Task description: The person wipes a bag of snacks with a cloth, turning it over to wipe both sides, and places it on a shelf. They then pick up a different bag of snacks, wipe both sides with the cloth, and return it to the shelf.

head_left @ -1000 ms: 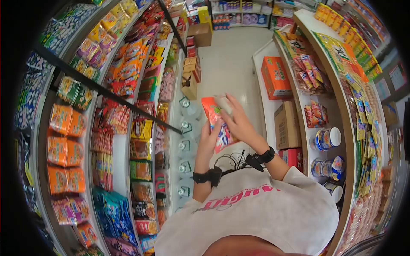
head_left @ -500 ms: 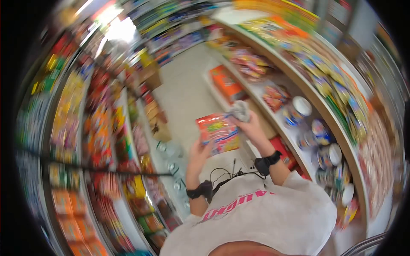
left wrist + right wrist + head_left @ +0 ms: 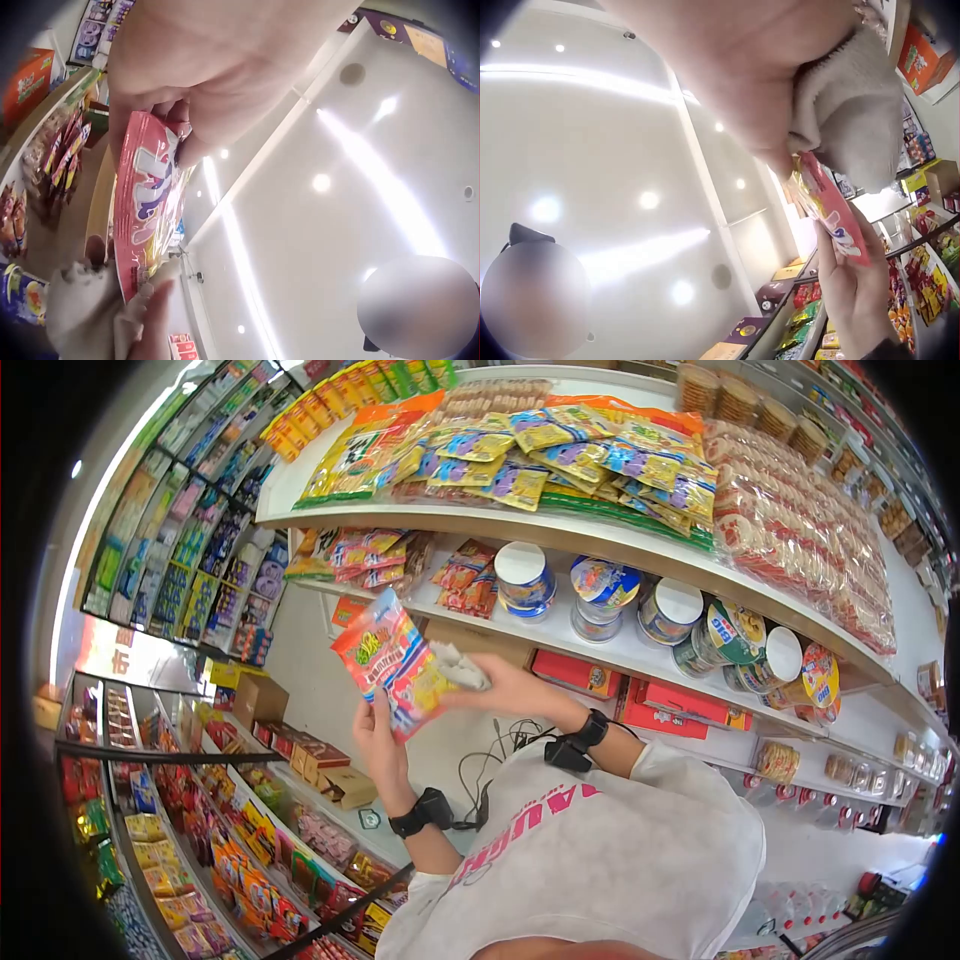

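Observation:
A red, blue and yellow snack packet point(image 3: 385, 650) is held up in front of the chest, tilted, its printed front toward the head camera. My left hand point(image 3: 380, 748) grips its lower left edge, thumb on the front. At the packet's right edge, my right hand point(image 3: 510, 688) holds a crumpled greyish-white cloth point(image 3: 458, 668). The right wrist view shows this cloth point(image 3: 859, 112) bunched in the fingers, with the packet's edge point(image 3: 836, 202) right at the fingertips. In the left wrist view the left fingers curl round one end of the packet point(image 3: 142, 195).
Ahead stands a white shelf unit point(image 3: 620, 540) with flat yellow packets point(image 3: 520, 455) on top and round tubs point(image 3: 525, 580) below. Racks of bagged snacks point(image 3: 250, 880) line the lower left. Cartons point(image 3: 325, 765) sit on the aisle floor point(image 3: 320, 660). Cables point(image 3: 490, 765) hang by the shirt.
The head view has swung right, from the aisle to the white shelf. Both hands stay at the packet; the cloth has gone from over its front to its right edge.

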A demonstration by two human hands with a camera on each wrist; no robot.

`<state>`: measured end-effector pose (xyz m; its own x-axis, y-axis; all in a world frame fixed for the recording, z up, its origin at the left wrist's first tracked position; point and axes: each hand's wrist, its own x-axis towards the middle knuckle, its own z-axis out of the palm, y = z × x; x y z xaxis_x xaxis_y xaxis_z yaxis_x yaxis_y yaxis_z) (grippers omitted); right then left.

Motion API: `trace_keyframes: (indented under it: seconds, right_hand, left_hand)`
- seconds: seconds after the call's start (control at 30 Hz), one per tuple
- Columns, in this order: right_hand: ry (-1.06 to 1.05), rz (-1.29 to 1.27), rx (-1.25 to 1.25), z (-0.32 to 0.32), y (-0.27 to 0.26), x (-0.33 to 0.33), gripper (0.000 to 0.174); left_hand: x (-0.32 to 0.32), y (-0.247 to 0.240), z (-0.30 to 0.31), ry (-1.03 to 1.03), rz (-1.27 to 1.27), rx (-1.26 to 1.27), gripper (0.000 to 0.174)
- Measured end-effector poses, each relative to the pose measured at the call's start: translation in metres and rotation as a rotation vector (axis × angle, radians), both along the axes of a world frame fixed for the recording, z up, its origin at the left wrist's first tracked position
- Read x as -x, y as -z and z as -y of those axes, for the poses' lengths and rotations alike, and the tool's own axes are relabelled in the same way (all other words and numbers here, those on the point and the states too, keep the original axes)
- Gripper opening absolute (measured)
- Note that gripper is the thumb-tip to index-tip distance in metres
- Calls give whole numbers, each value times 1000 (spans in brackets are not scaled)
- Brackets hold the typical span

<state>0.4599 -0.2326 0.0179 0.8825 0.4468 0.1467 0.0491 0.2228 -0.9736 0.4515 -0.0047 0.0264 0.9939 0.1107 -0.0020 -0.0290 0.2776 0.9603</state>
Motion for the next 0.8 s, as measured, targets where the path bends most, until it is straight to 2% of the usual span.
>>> trace_keyframes:
  seconds: [0.07,0.13,0.17,0.23,0.27,0.37,0.5,0.7,0.8]
  right_hand:
    - [149,59,-35,15,11,-10,51]
    - [320,160,-10,38,9,-24,50]
    - [342,133,-34,48,5,-27,49]
    - [376,75,-88,65,-7,-29,46]
    - [391,115,-8,71,0,-36,43]
    - [298,-18,166,81,22,-51,43]
    - [159,-188,19,62,59,-70,48]
    - [-1,-278,-50,11,100,-98,46]
    - [-24,-318,-113,-13,114,-108,47]
  left_hand:
    - [-19,-3,17,82,25,-34,34]
    - [-35,-17,42,203,117,-207,39]
    - [-41,-22,54,257,165,-293,42]
    - [-55,-26,74,309,155,-287,47]
    - [-60,-27,80,332,142,-285,49]
    - [-73,-1,78,348,-20,-266,42]
    - [-85,43,50,328,-259,-117,39]
    - [-91,97,8,105,-350,41,43]
    - [-79,105,-7,29,-375,67,40]
